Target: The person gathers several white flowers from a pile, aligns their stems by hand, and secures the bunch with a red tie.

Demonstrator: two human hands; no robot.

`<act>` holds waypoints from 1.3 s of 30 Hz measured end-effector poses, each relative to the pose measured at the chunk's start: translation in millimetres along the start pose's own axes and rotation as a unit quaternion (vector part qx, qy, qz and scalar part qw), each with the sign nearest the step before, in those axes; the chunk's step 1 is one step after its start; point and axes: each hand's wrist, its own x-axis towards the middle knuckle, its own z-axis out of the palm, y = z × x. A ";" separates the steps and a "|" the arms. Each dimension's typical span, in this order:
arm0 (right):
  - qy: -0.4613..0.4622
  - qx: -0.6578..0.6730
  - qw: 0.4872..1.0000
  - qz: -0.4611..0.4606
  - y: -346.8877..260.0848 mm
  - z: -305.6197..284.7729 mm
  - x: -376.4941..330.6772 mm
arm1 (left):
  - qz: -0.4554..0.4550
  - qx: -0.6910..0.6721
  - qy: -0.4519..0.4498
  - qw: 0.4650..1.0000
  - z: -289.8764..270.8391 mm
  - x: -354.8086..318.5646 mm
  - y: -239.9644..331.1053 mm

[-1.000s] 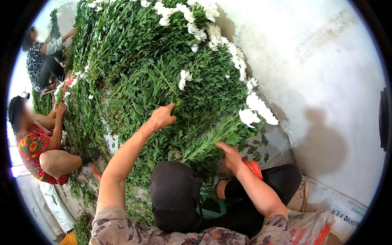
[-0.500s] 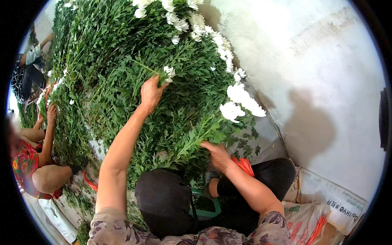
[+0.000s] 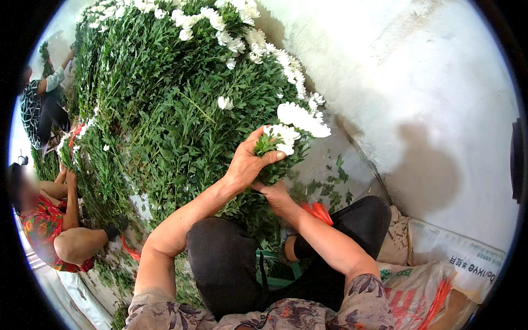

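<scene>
My right hand (image 3: 278, 197) is closed around the leafy stems of a bunch of white chrysanthemums (image 3: 302, 118), low in front of my knees. Just above it, my left hand (image 3: 246, 166) is wrapped round the same bunch close under the blooms, its thumb lying against a white flower head. Leaves and my fingers hide the stems between the two hands. Beyond them spreads a big heap of cut chrysanthemums (image 3: 148, 115), with one loose white bloom (image 3: 225, 103) lying on the leaves.
Red-orange ties (image 3: 317, 213) lie by my right wrist. A pale wall (image 3: 440, 71) rises at the right, above a plastic bag (image 3: 421, 286) and a printed carton (image 3: 456, 256). At the left sit a person in a red floral top (image 3: 41, 231) and another person (image 3: 44, 104) farther back.
My left hand has come from the middle of the heap, right and nearer, onto the bunch. My right hand has shifted slightly left with the bunch, and the blooms have moved left.
</scene>
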 end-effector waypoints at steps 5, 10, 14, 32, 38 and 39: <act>-0.098 0.018 0.994 0.049 -8.3 3.6 -9.4 | 0.037 0.046 0.107 0.993 -1.1 3.1 -16.2; -0.071 -0.065 0.993 -0.074 45.1 -36.9 7.0 | -0.051 -0.021 0.004 0.998 14.0 -10.3 0.4; -0.039 -0.078 0.987 -0.132 41.8 -29.2 8.4 | -0.014 -0.016 -0.006 1.000 7.7 -17.2 -4.2; -0.175 -0.489 0.834 -0.187 30.7 -31.5 -0.1 | 0.068 0.008 0.060 0.996 -17.3 -18.4 -2.3; -0.124 -0.135 0.983 -0.012 45.6 -32.9 10.2 | -0.062 0.242 -0.060 0.966 -48.1 -13.2 10.5; -0.091 -0.065 0.991 0.068 31.5 -22.4 4.9 | -0.055 0.192 -0.039 0.979 -45.9 -12.5 7.7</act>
